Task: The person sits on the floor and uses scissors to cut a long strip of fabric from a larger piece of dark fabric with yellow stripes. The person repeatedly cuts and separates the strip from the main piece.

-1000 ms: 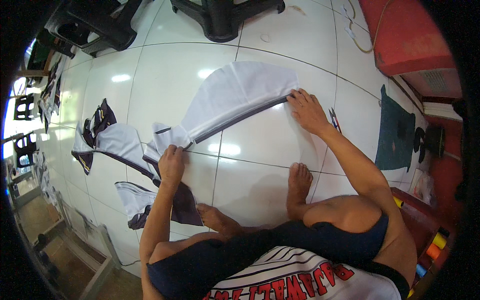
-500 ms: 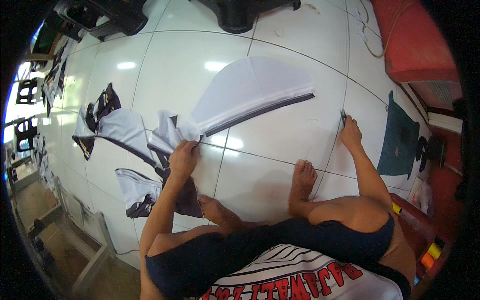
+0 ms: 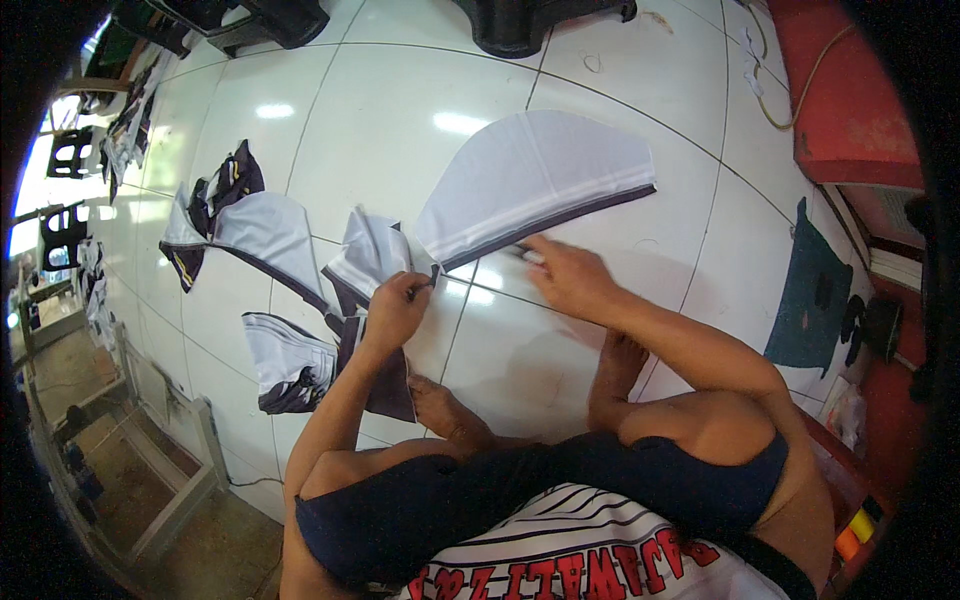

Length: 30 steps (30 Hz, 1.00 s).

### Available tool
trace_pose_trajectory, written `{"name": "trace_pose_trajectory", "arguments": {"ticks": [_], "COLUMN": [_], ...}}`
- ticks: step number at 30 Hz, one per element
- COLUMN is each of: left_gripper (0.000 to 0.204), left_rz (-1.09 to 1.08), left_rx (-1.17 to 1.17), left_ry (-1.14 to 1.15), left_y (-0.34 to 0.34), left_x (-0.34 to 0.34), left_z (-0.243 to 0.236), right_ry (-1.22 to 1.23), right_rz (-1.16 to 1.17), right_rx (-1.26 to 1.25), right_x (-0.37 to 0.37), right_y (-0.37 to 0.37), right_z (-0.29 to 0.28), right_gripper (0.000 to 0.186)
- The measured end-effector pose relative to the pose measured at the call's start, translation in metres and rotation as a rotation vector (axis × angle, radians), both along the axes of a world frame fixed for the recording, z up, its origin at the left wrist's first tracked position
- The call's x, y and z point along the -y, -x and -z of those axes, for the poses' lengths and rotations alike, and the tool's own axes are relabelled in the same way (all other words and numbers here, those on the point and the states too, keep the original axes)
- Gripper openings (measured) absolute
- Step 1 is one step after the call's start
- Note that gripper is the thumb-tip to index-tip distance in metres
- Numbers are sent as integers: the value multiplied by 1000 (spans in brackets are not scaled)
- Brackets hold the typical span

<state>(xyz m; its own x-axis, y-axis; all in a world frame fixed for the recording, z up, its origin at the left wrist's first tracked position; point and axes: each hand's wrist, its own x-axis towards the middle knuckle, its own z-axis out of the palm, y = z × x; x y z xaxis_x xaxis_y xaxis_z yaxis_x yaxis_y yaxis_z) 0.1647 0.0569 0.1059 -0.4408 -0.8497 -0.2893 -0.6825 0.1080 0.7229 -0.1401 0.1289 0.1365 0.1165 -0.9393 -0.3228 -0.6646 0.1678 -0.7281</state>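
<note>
My left hand (image 3: 398,312) pinches the dark edge where two sewn cloth pieces meet. To its right a large pale cloth panel (image 3: 540,170) lies flat, curved at the top, with a dark hem along its lower side. A smaller folded white piece (image 3: 372,245) rests just beyond my left hand. My right hand (image 3: 572,280), blurred by motion, is closed around small snips (image 3: 530,256), beside the panel's hem. Its fingers partly hide the snips. More joined white and dark pieces (image 3: 268,232) trail off to the left, and a dark piece (image 3: 390,385) lies near my left foot.
White floor tiles (image 3: 600,320) spread under everything. Black plastic stools (image 3: 500,30) stand at the far side. A dark green cloth (image 3: 812,295) lies to the right by a red cabinet (image 3: 850,110). At lower left is a metal frame (image 3: 200,450).
My right hand has swung leftward with the snips, from the bare tiles at right to the panel's hem. My left hand still pinches the cloth edge. The view has shifted slightly.
</note>
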Motion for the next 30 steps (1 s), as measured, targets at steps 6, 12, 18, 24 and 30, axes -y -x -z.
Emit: {"name": "trace_pose_trajectory", "arguments": {"ticks": [6, 12, 18, 24, 30], "left_gripper": [19, 19, 19, 18, 21], "left_rz": [-35, -44, -1, 113, 186], "left_rx": [-30, -43, -40, -81, -141], "left_ry": [-63, -92, -104, -139, -576], "left_y": [-1, -4, -5, -1, 13], "left_x": [-1, -1, 0, 12, 22], "left_z": [-16, -20, -22, -56, -116], "right_ry": [18, 26, 36, 111, -171], "right_rz": [-238, -296, -334, -85, -277], "right_rx": [-88, -199, -192, 120, 478], "right_x": [21, 32, 41, 37, 57], "right_y": [-59, -77, -84, -77, -51], "right_z": [3, 17, 19, -5, -67], "right_gripper": [23, 21, 19, 39, 38]}}
